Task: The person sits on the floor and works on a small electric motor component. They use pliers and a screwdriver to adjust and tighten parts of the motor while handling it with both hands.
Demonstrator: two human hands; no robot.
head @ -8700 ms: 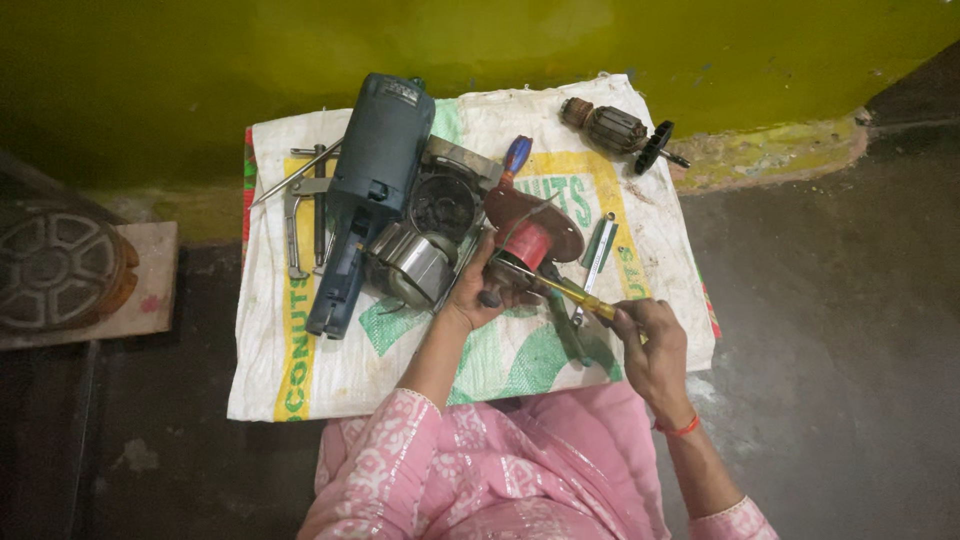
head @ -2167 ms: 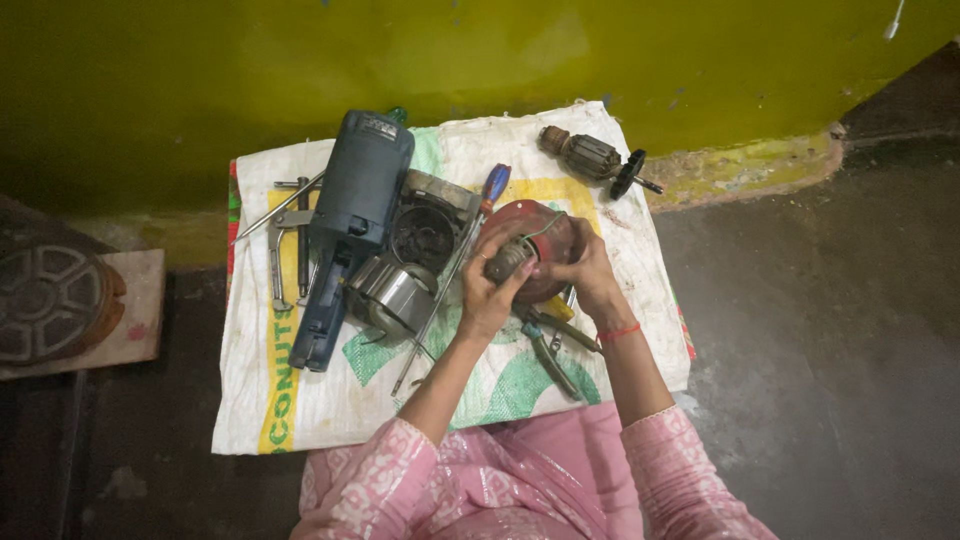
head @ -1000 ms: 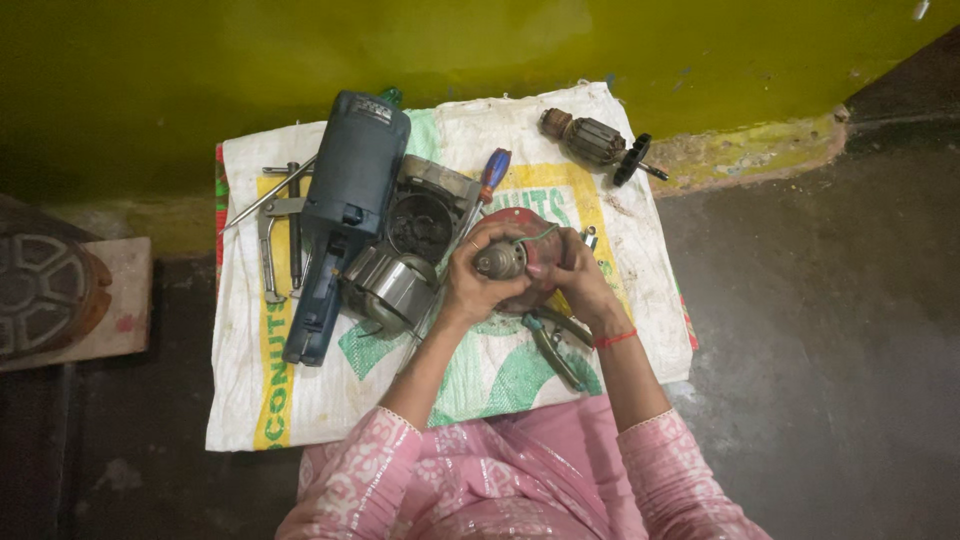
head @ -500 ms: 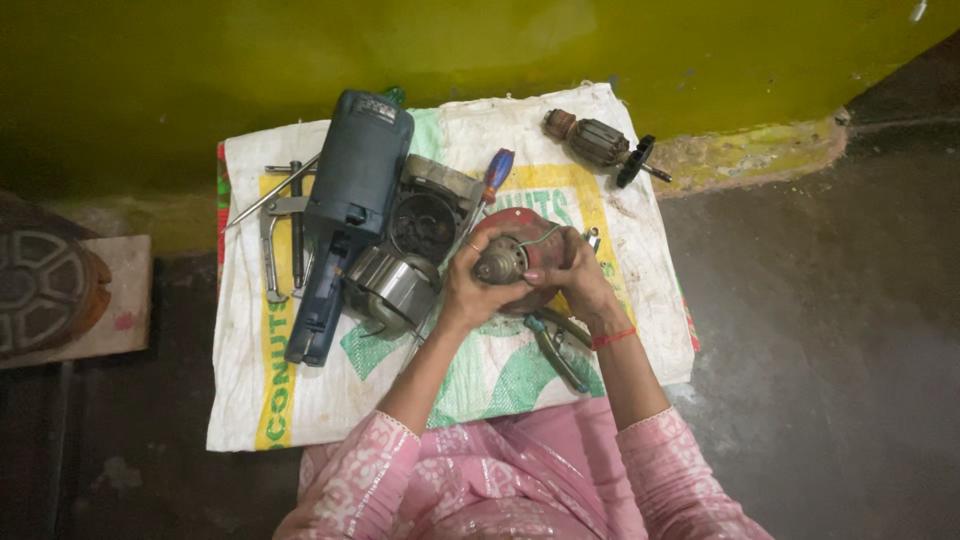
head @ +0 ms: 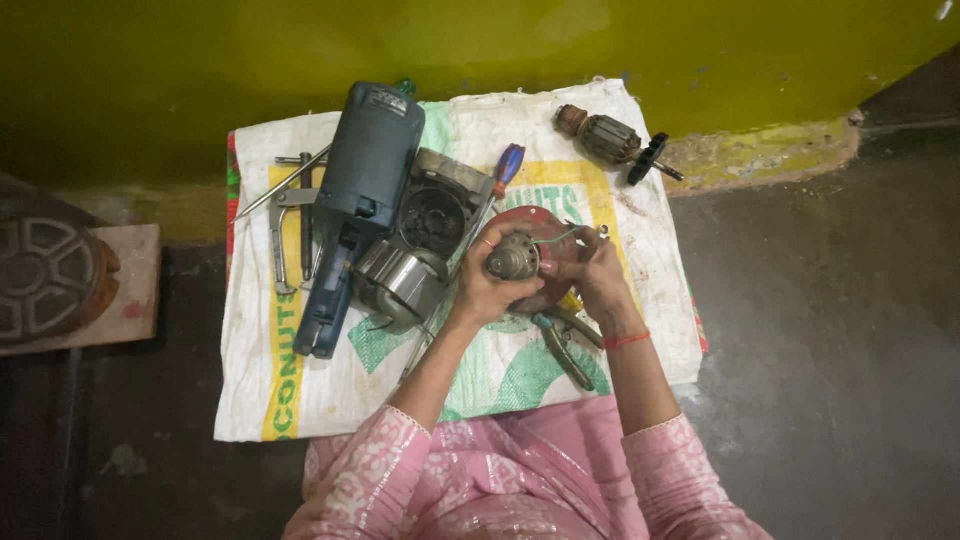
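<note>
Both my hands hold a small round motor part [head: 515, 258] with a reddish body and a grey metal hub, raised a little over a white woven sack [head: 300, 380] spread on the floor. My left hand [head: 484, 288] grips it from the left and below. My right hand [head: 596, 272] holds its right side, fingers by thin wires. Green-handled pliers [head: 562, 345] lie on the sack just under my wrists.
On the sack lie a blue power tool body [head: 358, 205], a black gear housing [head: 432, 215], a metal cylinder [head: 400, 283], a blue-and-red screwdriver [head: 497, 185], an armature [head: 610, 140] and a metal puller [head: 290, 225]. A yellow-green wall stands behind. A round metal part [head: 45, 280] rests at left.
Earlier my right hand worked a yellow-handled tool on the red part; now both hands hold the part itself. Over the last second the hands barely moved.
</note>
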